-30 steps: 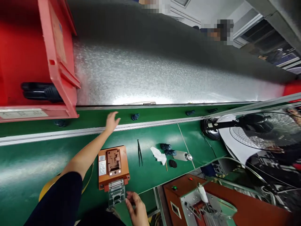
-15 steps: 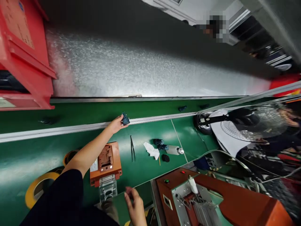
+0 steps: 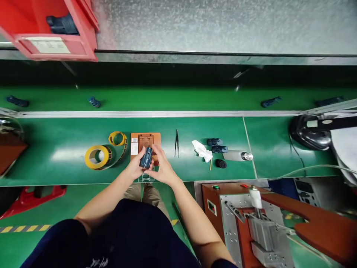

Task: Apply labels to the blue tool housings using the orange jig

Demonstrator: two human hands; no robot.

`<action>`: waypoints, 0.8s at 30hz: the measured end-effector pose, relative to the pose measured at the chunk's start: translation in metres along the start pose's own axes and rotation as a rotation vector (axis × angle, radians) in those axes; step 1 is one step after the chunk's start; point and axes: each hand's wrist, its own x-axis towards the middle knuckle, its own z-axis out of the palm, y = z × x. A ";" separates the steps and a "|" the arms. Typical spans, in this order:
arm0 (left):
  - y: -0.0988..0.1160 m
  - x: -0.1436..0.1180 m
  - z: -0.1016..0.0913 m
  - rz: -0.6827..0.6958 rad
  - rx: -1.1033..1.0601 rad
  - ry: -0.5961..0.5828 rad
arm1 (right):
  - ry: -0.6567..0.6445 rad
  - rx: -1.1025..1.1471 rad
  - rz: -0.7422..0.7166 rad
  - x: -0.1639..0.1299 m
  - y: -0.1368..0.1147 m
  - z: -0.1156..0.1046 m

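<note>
A dark part (image 3: 146, 158) is gripped between the left hand (image 3: 135, 166) and right hand (image 3: 161, 167), both closed on it. Its long axis is pointed away from the body, over the fixture (image 3: 145, 140) near the worktop's (image 3: 55, 156) near edge.

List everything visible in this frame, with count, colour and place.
Small part: 1, dark blue, held in both hands over the fixture.
Fixture: 1, orange-brown, on the green bench at centre.
Tape rolls: 2, yellow, left of the fixture.
Tweezers: 1, black, right of the fixture.
Cloth scrap: 1, white, right of the tweezers.
Loose parts: 2, dark blue, beside the cloth scrap.
Metal cylinder: 1, silver, next to the loose parts.
Belt parts: at least 4, dark blue, spaced along the far green belt.
Bin: 1, red, top left.
Press machine: 1, brown and grey, lower right.
Fan: 1, black, far right.
Left hand: on the small part.
Right hand: on the small part.
</note>
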 end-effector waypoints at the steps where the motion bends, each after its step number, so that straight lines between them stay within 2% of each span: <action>1: -0.011 -0.004 -0.003 0.024 0.000 0.031 | -0.053 0.004 -0.013 -0.002 0.000 0.004; 4: -0.036 -0.014 -0.016 0.099 0.016 0.121 | -0.158 0.013 -0.055 -0.007 0.008 0.017; 6: -0.049 -0.022 -0.027 0.150 0.054 0.193 | -0.174 0.023 -0.096 -0.001 0.020 0.024; 8: -0.061 -0.031 -0.040 0.255 0.180 0.329 | -0.141 0.015 -0.122 0.016 0.036 0.025; 10: -0.075 -0.037 -0.053 0.395 0.340 0.516 | -0.098 -0.032 -0.132 0.042 0.054 0.022; 12: -0.089 -0.039 -0.066 0.512 0.438 0.680 | -0.098 -0.105 -0.142 0.069 0.071 0.016; 13: -0.097 -0.038 -0.071 0.539 0.454 0.724 | -0.115 -0.136 -0.151 0.081 0.079 0.013; 16: -0.118 -0.031 -0.081 0.516 0.473 0.705 | -0.176 -0.181 -0.183 0.100 0.099 0.008; 19: -0.128 -0.032 -0.082 0.454 0.469 0.552 | -0.240 -0.212 -0.206 0.101 0.112 0.008; 21: -0.126 -0.041 -0.080 0.459 0.454 0.464 | -0.261 -0.275 -0.226 0.096 0.117 0.009; 24: -0.108 -0.060 -0.071 0.478 0.365 0.354 | -0.208 -0.407 -0.218 0.084 0.119 0.014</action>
